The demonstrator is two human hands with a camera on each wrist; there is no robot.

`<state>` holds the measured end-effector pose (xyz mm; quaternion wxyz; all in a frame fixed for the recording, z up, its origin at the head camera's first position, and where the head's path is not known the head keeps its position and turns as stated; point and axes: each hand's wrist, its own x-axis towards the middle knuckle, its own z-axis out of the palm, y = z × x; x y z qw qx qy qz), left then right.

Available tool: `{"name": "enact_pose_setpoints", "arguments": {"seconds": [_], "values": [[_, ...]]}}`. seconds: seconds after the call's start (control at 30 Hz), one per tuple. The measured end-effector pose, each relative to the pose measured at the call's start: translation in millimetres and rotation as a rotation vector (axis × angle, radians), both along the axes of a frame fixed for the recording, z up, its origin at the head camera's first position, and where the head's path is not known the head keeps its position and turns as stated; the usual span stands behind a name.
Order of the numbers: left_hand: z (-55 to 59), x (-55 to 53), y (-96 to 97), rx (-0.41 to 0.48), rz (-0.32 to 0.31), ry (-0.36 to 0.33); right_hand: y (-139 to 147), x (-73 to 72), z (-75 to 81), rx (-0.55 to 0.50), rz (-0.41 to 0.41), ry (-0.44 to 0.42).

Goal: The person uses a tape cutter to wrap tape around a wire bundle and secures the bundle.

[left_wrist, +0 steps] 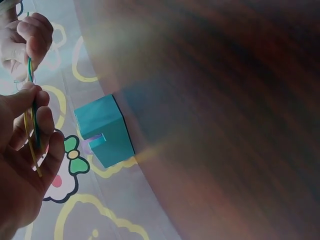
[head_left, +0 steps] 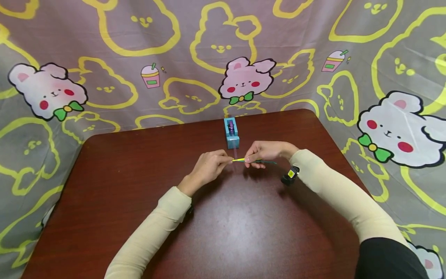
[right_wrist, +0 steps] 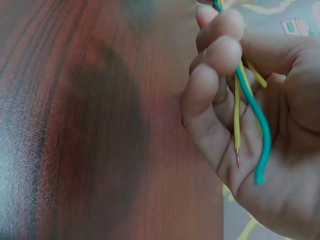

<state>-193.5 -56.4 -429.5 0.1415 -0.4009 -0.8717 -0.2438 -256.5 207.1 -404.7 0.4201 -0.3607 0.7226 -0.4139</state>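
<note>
A small bundle of yellow and green wires (head_left: 239, 159) is stretched between the two hands over the table. My left hand (head_left: 208, 167) pinches one end between thumb and fingers; in the left wrist view, loose wire ends (left_wrist: 36, 160) lie along its palm. The right hand (head_left: 260, 152) pinches the bundle a short way along. Past its fingers, the right wrist view has a green wire (right_wrist: 259, 125) and a yellow wire (right_wrist: 237, 120) with a bare copper tip. A clear strip of tape (head_left: 235, 152) runs from the blue tape dispenser (head_left: 233, 142) toward the wires between the hands.
The dispenser stands near the far edge of the dark brown table (head_left: 139, 186), just beyond the hands. Behind the table hangs a grey curtain (head_left: 188, 35) with cartoon prints, which also closes in the sides. A black wrist camera (head_left: 290, 175) hangs under the right cuff.
</note>
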Motion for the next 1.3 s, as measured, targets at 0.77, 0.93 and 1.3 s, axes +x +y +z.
{"name": "enact_pose_setpoints", "arguments": {"seconds": [0.77,0.93,1.3], "values": [[4.6,-20.5,-9.6,0.185,0.034,-0.769,-6.9,35.2,5.7,0.085,-0.077,0.677],[1.8,-32.5,-16.9,0.241,0.023,-1.047,-9.6,42.0,4.2,0.104,-0.105,0.799],[3.7,-44.4,-17.7,0.306,0.019,-1.382,-12.5,50.7,-12.5,0.102,-0.147,1.142]]}}
